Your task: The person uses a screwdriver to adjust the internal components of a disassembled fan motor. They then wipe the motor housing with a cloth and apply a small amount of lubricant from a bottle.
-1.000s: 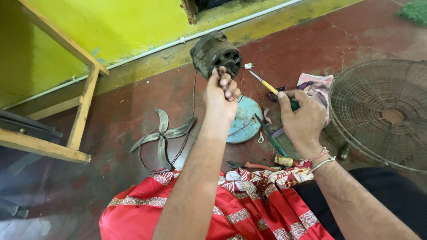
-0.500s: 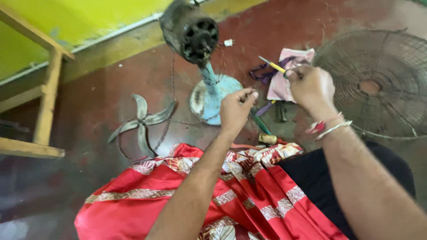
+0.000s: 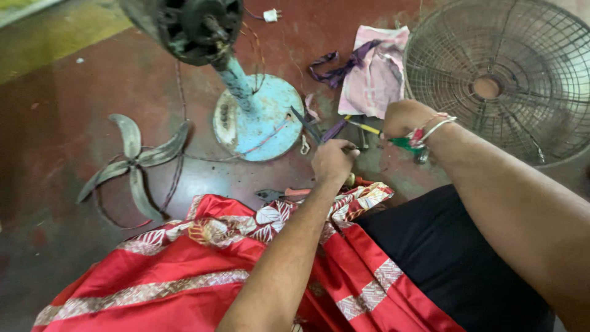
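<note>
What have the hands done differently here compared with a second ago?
The left hand let go of the dark fan motor and dropped to the tools beside the round blue base. The right hand lowered too, with a green-handled tool under it. The grey fan blade and wire fan guard stayed put.

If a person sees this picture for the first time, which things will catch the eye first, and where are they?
First comes the stripped fan motor at the top, on a pale blue stand on the dark red floor. A bare fan blade lies at the left and a round wire grille at the top right. In the middle, the left hand and right hand reach among small tools above a bright red patterned cloth.
</note>
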